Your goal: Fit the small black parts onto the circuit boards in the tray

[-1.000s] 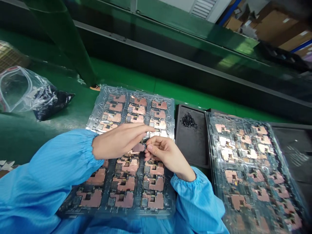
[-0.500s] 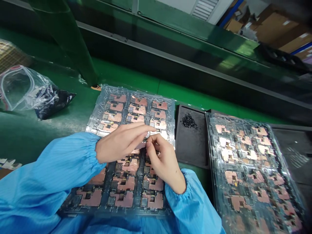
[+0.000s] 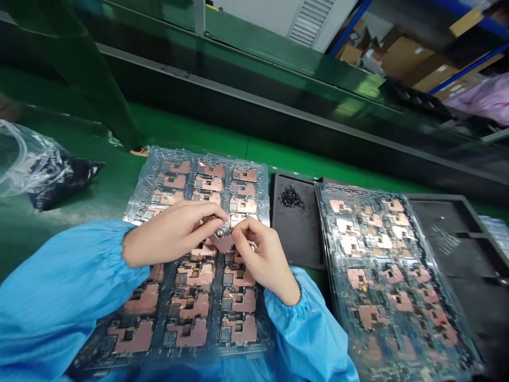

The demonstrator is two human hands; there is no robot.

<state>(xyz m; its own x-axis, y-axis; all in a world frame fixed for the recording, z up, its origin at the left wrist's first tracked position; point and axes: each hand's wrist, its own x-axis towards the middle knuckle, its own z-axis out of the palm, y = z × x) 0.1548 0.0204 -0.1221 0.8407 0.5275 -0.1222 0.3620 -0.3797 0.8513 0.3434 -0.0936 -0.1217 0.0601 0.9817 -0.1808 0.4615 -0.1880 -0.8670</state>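
Note:
My left hand (image 3: 175, 233) and my right hand (image 3: 260, 254) meet over the middle of a clear plastic tray (image 3: 157, 156) filled with copper-coloured circuit boards. Between their fingertips they hold one small board (image 3: 223, 241), lifted a little above the tray. The left fingers pinch its upper left edge, and the right thumb and fingers press on its right side. Both arms wear blue sleeves.
A black tray (image 3: 296, 233) holding a small pile of black parts (image 3: 291, 197) lies right of the hands. A second clear tray of boards (image 3: 397, 276) sits further right on a black tray (image 3: 465, 233). A crumpled plastic bag (image 3: 35, 164) lies at the left on the green surface.
The view has shifted, so everything sits further left. My hands have drawn closer together, and the small board now shows tilted between the fingertips.

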